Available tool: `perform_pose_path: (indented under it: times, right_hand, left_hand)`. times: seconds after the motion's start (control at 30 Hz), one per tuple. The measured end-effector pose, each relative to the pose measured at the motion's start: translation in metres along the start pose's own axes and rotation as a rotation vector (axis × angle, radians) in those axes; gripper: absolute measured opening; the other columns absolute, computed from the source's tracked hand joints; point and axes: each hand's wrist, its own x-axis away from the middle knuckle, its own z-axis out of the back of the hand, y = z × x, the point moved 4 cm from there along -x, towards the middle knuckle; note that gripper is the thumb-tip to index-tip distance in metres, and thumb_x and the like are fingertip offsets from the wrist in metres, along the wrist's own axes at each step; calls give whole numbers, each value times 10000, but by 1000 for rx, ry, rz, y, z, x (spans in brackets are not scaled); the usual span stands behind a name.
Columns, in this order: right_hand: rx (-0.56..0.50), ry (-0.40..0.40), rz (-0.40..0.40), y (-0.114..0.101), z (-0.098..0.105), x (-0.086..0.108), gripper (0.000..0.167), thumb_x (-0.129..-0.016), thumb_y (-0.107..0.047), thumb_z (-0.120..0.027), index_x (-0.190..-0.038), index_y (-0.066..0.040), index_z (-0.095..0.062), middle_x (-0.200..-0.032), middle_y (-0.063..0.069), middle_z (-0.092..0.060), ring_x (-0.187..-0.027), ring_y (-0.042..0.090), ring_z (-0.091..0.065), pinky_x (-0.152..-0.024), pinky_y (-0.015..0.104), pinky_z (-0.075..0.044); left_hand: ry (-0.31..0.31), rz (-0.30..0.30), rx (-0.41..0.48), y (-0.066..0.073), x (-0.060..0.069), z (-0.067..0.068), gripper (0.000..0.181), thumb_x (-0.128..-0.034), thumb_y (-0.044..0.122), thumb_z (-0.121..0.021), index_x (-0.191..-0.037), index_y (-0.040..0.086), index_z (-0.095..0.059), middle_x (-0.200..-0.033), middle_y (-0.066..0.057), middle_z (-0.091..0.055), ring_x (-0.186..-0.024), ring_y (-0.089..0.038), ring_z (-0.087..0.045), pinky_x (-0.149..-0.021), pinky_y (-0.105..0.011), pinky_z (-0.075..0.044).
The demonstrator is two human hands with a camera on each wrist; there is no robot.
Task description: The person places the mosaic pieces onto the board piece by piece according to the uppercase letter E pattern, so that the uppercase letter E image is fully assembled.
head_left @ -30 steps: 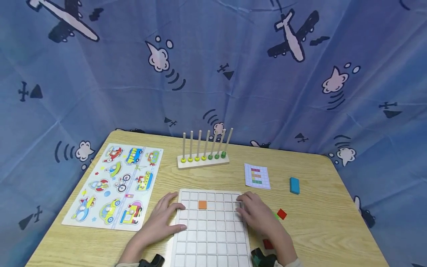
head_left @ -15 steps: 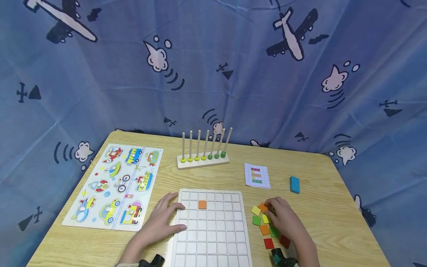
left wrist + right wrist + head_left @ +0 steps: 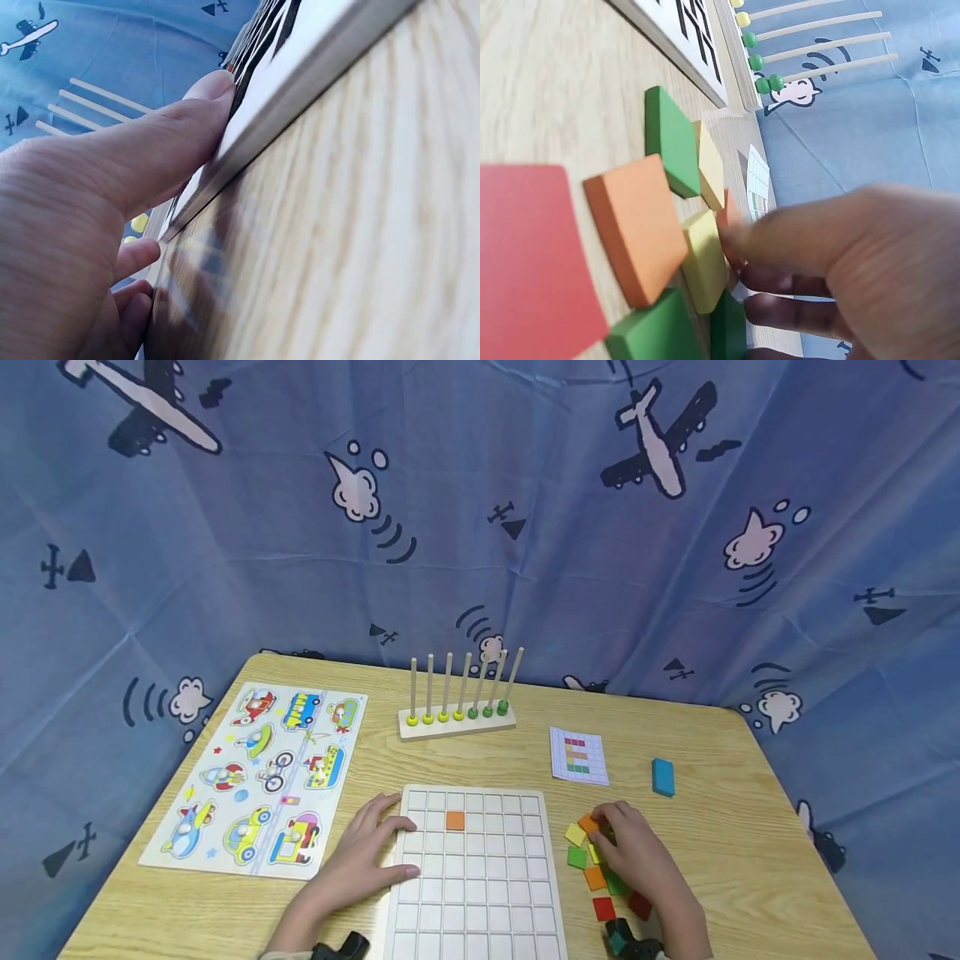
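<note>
Head view: the left hand (image 3: pixel 367 852) is laid, fingers relaxed and spread, at the left edge of a pale board (image 3: pixel 476 893) divided into white squares. 1 flat orange tile (image 3: pixel 455 820) is set in its 2nd row, 3rd column. Past the right edge, square loose tiles (image 3: pixel 577 857) in yellow, green, orange and red are clustered on the wooden table (image 3: pixel 742 827). There, a second orange tile (image 3: pixel 587 823) is partly covered by the right hand (image 3: pixel 633 852); whether it is gripped cannot be told.

A white rectangular gridded board (image 3: pixel 474 866) lies between a white rectangular picture puzzle (image 3: pixel 258 810), left, and square multicoloured tiles (image 3: pixel 595 878), right; behind it, a pale wooden peg rack (image 3: pixel 456 727). Behind the tiles lies white printed paper (image 3: pixel 579 756).
</note>
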Motion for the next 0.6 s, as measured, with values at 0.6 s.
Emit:
perform_pose_path:
  times: [0.6]
  right_hand:
    - [-49, 11, 13, -9, 7, -7, 180, -906, -116, -635, -1058, -45, -571, -1031, 58, -553, -887, 175, -508, -794, 366, -505]
  left_hand:
    - [2, -7, -17, -1, 0, 0, 518, -759, 554, -722, -1196, 327, -561, -1563, 8, -258, -1469, -280, -92, -1134, -633, -134]
